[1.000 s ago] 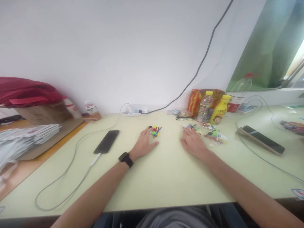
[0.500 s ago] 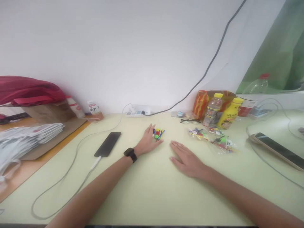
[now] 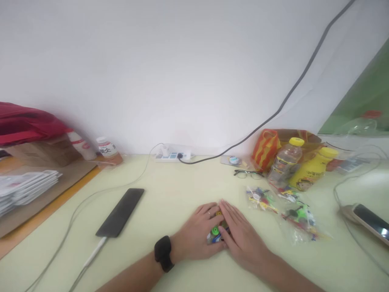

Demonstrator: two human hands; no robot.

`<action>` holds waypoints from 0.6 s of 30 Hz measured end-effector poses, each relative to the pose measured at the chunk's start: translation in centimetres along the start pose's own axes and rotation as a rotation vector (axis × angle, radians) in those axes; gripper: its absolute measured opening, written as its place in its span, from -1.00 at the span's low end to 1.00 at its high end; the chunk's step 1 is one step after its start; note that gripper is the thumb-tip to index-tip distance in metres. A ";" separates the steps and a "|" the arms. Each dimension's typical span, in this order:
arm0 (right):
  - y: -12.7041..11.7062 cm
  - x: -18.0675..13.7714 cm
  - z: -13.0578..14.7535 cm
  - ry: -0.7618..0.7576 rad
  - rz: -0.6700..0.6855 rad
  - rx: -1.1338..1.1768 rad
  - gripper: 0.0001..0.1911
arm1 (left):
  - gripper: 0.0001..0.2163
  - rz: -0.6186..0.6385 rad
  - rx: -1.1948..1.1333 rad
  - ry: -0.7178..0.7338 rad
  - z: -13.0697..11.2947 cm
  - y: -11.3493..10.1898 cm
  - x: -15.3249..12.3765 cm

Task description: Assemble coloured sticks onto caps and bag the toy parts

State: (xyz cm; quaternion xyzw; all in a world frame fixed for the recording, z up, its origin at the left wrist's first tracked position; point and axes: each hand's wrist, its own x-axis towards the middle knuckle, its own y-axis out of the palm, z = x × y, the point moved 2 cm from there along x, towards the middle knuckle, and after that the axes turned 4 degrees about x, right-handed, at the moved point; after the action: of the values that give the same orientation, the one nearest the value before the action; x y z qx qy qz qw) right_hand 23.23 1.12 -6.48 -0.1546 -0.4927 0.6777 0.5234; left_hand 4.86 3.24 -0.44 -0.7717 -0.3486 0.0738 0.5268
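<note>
Head-worn view, forward and down
From close above the table [image 3: 179,184], it faces the wall [image 3: 170,77] along the far edge.

Between the fingers of the left hand [image 3: 194,233] and the right hand [image 3: 244,239], the small coloured parts [image 3: 215,230] are partly covered, so their number cannot be told. Right of the fingers, the pieces inside the clear packets [image 3: 300,217] are too blurred to tell apart. Farther right, a phone [image 3: 373,223] runs off the edge. Far left of the fingers, the red cloth [image 3: 27,121] and white stack [image 3: 30,186] are cut off too.
</note>
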 end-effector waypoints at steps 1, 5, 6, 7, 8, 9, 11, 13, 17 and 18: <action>-0.1 0.0 0.0 0.010 0.003 0.003 -0.29 | -0.38 0.015 -0.004 0.001 0.3 -0.4 0.2; -0.3 0.3 0.1 0.022 0.018 0.034 -0.29 | -0.24 0.078 0.001 0.028 1.8 -1.6 0.6; -0.3 0.4 0.1 0.017 0.017 0.046 -0.30 | -0.30 0.091 0.007 0.032 2.2 -1.8 0.5; -0.3 0.5 0.0 0.013 0.014 0.059 -0.31 | -0.37 0.101 0.016 0.029 2.5 -1.9 0.5; -0.3 0.5 0.0 0.013 0.005 0.073 -0.33 | -0.44 0.099 0.026 0.020 2.9 -1.9 0.4; -0.2 0.5 -0.1 0.014 -0.006 0.088 -0.34 | -0.47 0.096 0.038 0.011 3.1 -1.9 0.3; 0.0 0.5 -0.4 0.022 -0.032 0.122 -0.36 | -0.50 0.090 0.060 -0.003 3.4 -1.7 0.1; 0.1 0.5 -0.6 0.040 -0.050 0.149 -0.38 | -0.47 0.097 0.077 -0.006 3.5 -1.4 0.0; 0.0 0.4 -0.6 0.051 -0.017 0.138 -0.36 | -0.46 0.083 0.096 -0.032 3.5 -1.0 0.0; -0.2 0.4 -0.5 0.036 0.001 0.120 -0.33 | -0.48 0.075 0.097 -0.032 3.5 -1.0 0.0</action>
State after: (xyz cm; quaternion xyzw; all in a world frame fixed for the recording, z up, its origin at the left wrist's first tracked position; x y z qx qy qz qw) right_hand 23.51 1.66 -6.45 -0.1353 -0.4416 0.7033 0.5403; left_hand 2.68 6.09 -1.12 -0.7565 -0.3240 0.1226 0.5547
